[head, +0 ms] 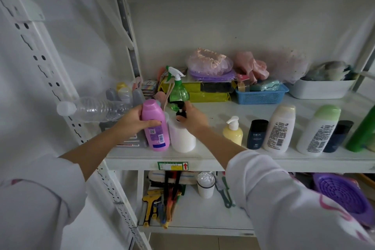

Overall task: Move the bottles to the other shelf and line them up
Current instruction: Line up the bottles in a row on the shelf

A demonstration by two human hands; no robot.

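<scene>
Left hand (134,121) wraps pink bottle (155,126) (upright); right hand (192,116) pinches black pump (180,108).

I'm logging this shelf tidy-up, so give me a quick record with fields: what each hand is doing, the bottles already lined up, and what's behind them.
left hand: left hand gripping the pink plastic bottle, upright at the shelf front
right hand: right hand, fingers on the black pump of the white cylindrical pump bottle
row to the right: pale yellow pump bottle, dark tube marked MEN, white bottle with cream cap, white bottle with green cap
behind: green spray bottle, blue mesh basket
</scene>
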